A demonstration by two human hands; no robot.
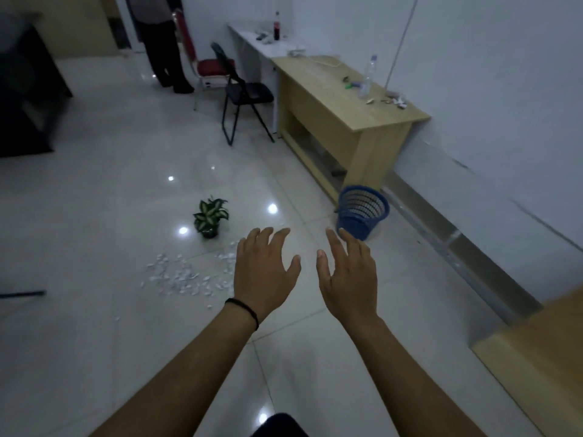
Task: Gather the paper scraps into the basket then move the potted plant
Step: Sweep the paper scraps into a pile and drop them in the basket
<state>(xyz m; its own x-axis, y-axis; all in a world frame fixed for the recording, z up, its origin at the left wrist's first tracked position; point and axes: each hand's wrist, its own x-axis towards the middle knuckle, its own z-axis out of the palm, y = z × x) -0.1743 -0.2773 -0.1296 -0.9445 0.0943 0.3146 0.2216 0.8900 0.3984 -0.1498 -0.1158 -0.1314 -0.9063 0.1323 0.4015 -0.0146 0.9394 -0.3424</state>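
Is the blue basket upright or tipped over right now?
Upright: the blue basket stands on its base beside the wooden desk, open rim facing up.

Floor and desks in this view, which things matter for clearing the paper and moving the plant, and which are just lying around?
Job: paper scraps, blue basket, potted plant, left hand, right hand, both empty.

Lying about: black folding chair, red chair, cola bottle, clear bottle.

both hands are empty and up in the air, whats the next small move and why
Probably reach the left hand down to the scattered white paper scraps on the glossy tiled floor. Both it and the right hand are open and hold nothing, the scraps lie loose by the small potted plant, and the blue mesh plastic basket stands apart.
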